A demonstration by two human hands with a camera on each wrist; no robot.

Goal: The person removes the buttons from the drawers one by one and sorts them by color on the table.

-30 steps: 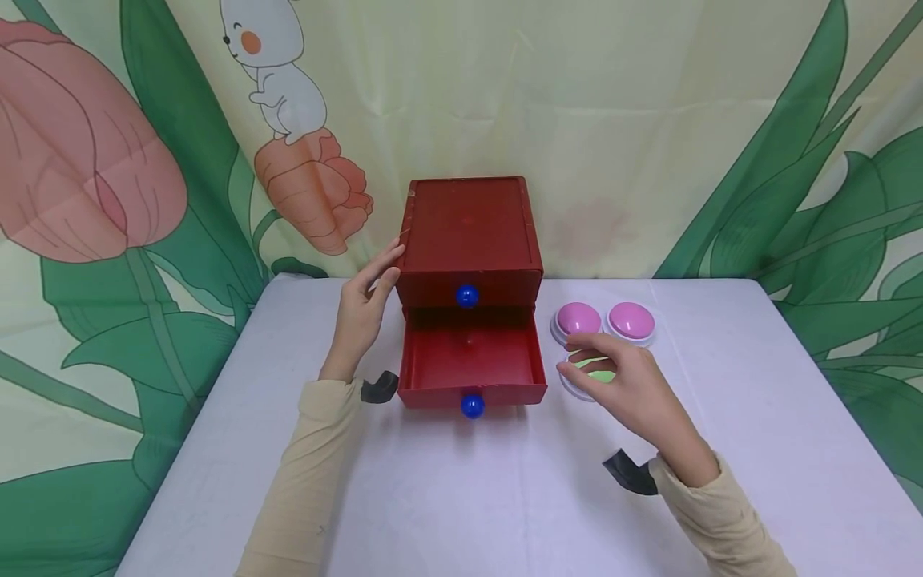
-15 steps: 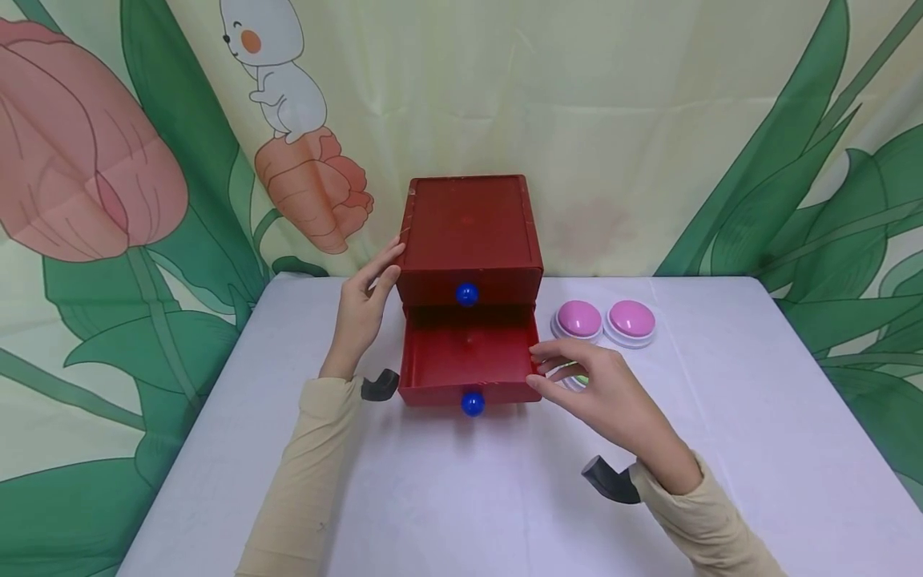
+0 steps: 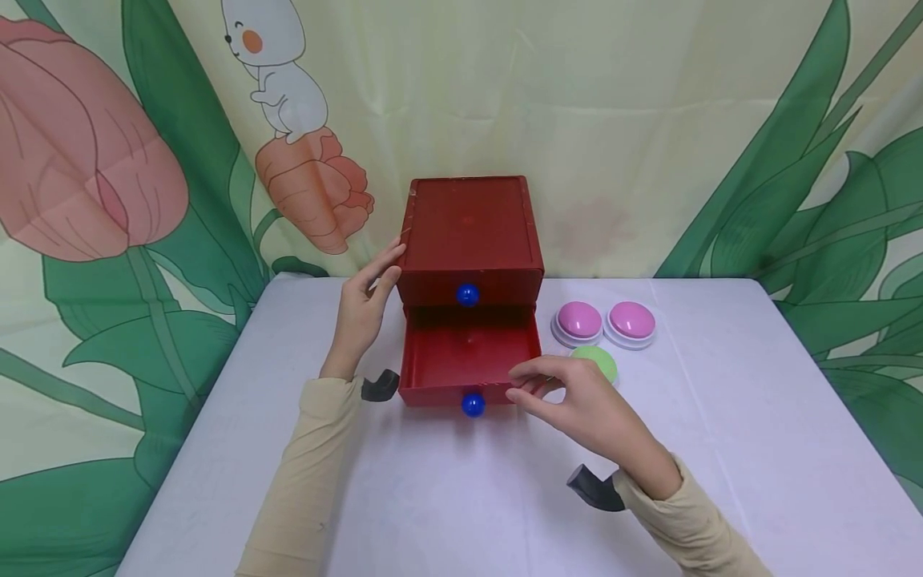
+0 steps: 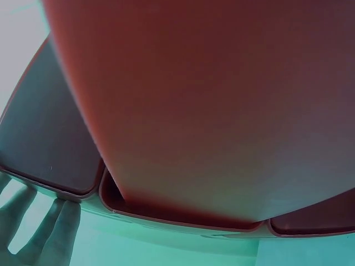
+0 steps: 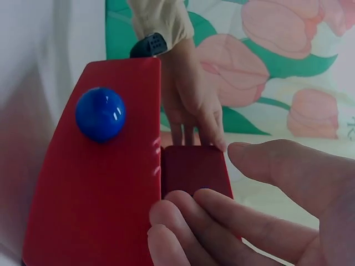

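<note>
A red cabinet (image 3: 467, 224) stands at the back of the table with a blue knob (image 3: 468, 295) on its upper drawer front. Its lower drawer (image 3: 461, 357) is pulled out and bare inside, with a second blue knob (image 3: 473, 405). My left hand (image 3: 363, 312) rests its extended fingers against the cabinet's upper left side; those fingers (image 4: 58, 230) also show in the left wrist view. My right hand (image 3: 584, 401) is at the lower drawer's front right corner, thumb and loosely bent fingers apart. In the right wrist view the drawer front (image 5: 100, 188) is beside its fingertips; contact is unclear.
Two round pink domes (image 3: 579, 319) on white bases stand right of the cabinet. A green dome (image 3: 600, 365) sits nearer, partly behind my right hand. A printed cloth backdrop (image 3: 613, 144) hangs behind the white table (image 3: 433, 497).
My right hand has moved left and slightly nearer, from over the green dome to the lower drawer's front right corner. My left hand and the drawer have stayed put.
</note>
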